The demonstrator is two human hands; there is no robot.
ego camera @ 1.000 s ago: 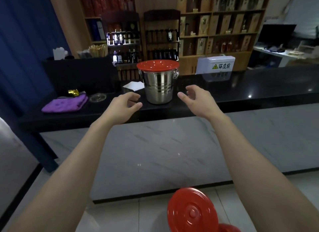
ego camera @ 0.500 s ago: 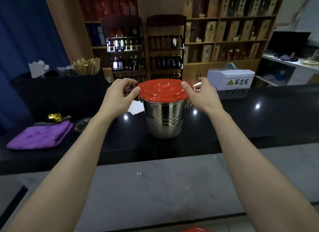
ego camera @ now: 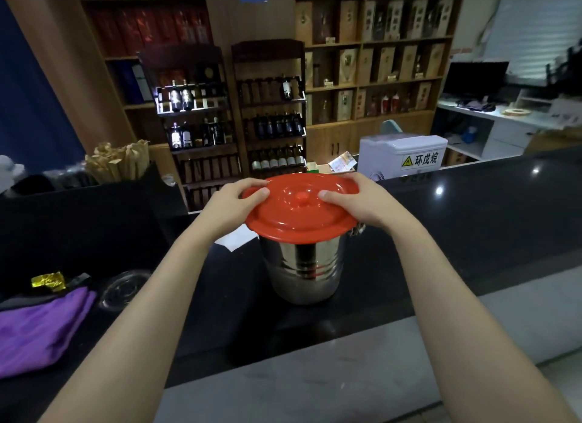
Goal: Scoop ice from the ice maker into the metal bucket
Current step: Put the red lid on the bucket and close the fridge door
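Note:
A shiny metal bucket [ego camera: 304, 271] stands on the black counter [ego camera: 472, 233] in the middle of the view, covered by a round red lid [ego camera: 299, 216] with a small knob. My left hand [ego camera: 234, 202] grips the lid's left edge, thumb on top and fingers round the rim. My right hand [ego camera: 362, 200] grips the right edge the same way. The lid looks slightly tilted on the bucket's rim. The bucket's inside is hidden. No ice maker is recognisable here.
A purple cloth [ego camera: 41, 328], a gold foil scrap [ego camera: 47, 281] and a glass dish [ego camera: 122, 289] lie at the counter's left. A white paper [ego camera: 234, 240] lies behind my left wrist. A white box with a warning label [ego camera: 403, 156] stands behind the counter, before bottle shelves [ego camera: 271, 123].
I have come closer to the counter. Both hands went from reaching in the air to the lid's sides, and now grip its edges with thumbs on top.

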